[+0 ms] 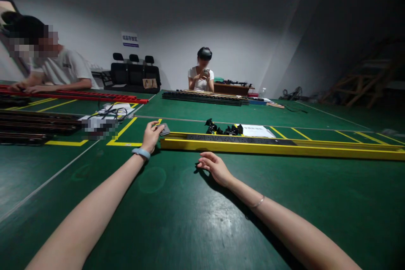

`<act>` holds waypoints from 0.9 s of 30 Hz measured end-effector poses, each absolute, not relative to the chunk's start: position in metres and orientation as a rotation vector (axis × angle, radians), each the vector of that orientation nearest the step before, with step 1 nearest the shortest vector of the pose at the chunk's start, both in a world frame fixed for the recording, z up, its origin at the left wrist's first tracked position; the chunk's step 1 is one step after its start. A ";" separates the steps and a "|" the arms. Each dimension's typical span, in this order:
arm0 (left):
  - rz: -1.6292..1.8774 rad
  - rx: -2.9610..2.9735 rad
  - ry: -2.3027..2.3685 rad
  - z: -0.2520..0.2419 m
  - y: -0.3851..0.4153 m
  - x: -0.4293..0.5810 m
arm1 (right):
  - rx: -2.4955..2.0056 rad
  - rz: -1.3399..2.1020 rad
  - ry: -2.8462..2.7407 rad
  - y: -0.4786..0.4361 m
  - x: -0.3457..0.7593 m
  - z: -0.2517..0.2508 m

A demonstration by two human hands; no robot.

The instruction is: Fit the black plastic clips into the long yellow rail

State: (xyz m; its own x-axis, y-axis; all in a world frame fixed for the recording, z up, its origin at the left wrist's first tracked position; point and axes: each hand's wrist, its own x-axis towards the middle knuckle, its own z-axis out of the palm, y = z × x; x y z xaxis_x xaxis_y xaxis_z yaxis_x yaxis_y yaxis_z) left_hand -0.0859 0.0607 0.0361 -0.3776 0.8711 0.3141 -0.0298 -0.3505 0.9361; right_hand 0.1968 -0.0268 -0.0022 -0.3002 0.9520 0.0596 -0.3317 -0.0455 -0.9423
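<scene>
My left hand (152, 136) pinches a small grey flat piece (165, 130) beside the left end of a long yellow rail (268, 147). Dark strips (240, 139) lie along the rail's channel. In front of the rail, my right hand (215, 168) hovers low over the green table (190, 228), its fingers curled close together; whether a small dark thing at the fingertips is held or is shadow I cannot make out. Several black parts (223, 128) lie behind the rail, next to a white paper sheet (257, 130).
Red rails (110, 96) and dark bars (38, 124) lie at the left, near a seated person (63, 67). Papers with black cables (115, 112) are beside them. Across the table, another person (201, 78) sits behind stacked dark rails (202, 98).
</scene>
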 end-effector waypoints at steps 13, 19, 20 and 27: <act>1.709 1.051 1.303 0.004 0.074 -0.122 | -0.791 1.546 -1.252 -0.026 0.196 -0.005; 1.731 1.090 1.371 -0.003 0.078 -0.120 | -0.783 1.537 -1.291 -0.027 0.197 -0.006; 1.742 1.094 1.390 -0.004 0.079 -0.120 | -0.782 1.534 -1.297 -0.027 0.197 -0.006; 1.764 1.124 1.511 -0.007 0.078 -0.123 | -0.807 1.503 -1.351 -0.028 0.197 -0.004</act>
